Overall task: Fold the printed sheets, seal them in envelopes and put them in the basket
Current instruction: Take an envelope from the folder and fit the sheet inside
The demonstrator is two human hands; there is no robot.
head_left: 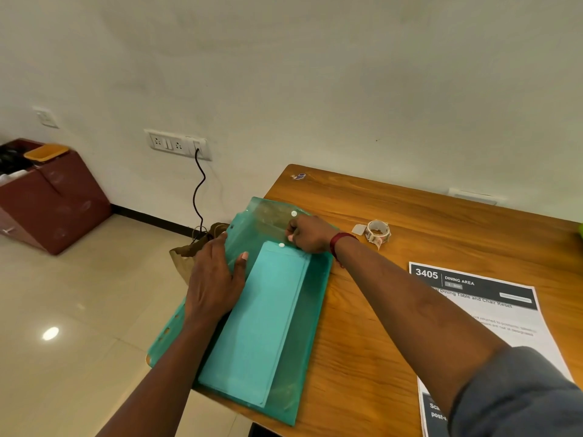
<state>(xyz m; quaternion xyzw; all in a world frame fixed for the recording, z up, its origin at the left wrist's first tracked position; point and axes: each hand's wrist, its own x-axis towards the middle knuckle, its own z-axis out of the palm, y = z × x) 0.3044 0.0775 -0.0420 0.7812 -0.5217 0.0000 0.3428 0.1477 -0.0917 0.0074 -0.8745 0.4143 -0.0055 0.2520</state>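
A translucent green plastic folder (310, 310) lies on the left end of the wooden table (410, 216), partly over the edge. Inside it shows a stack of long envelopes (265, 320), tinted green by the plastic. My left hand (214, 279) rests flat on the folder's left side, fingers straight. My right hand (310, 234) pinches the folder's flap near its white snap button (294, 213). A printed sheet (492, 313) headed "3405 DINING AREA" lies on the table to the right, partly under my right forearm.
A roll of clear tape (378, 232) sits on the table beyond my right wrist. A brown paper bag (189, 250) stands on the floor past the table's left end. A black cable (198, 190) hangs from the wall socket. A maroon box (53, 197) stands far left.
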